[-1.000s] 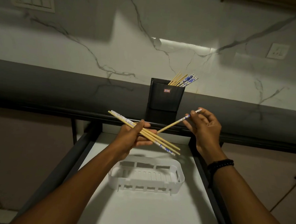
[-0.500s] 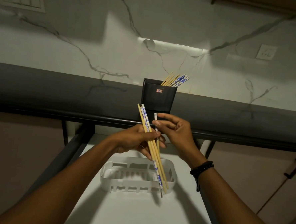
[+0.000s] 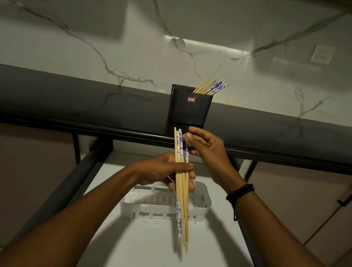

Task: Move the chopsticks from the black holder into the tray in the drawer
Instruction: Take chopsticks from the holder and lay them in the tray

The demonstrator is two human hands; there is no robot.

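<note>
Head view, and I've got both hands up in front of the counter edge. Left hand (image 3: 163, 170) is wrapped round a bundle of chopsticks (image 3: 181, 197), fingers curled across them at mid-length. The sticks stand nearly upright, lower ends hanging down over the white tray (image 3: 156, 211), upper ends reaching up toward the counter (image 3: 70, 98). Right hand (image 3: 210, 153) is just beside the top of the bundle, fingers bent, thumb and fingertips pinching one blue-and-white chopstick (image 3: 187, 152) that runs down into the left hand's grip. I see a beaded bracelet (image 3: 240, 192) on that wrist. The tray sits on the pale floor of the open drawer (image 3: 154, 245), below the hands. The black holder (image 3: 190, 108) stands on the counter behind, more chopsticks (image 3: 212, 87) leaning out of its right corner.
</note>
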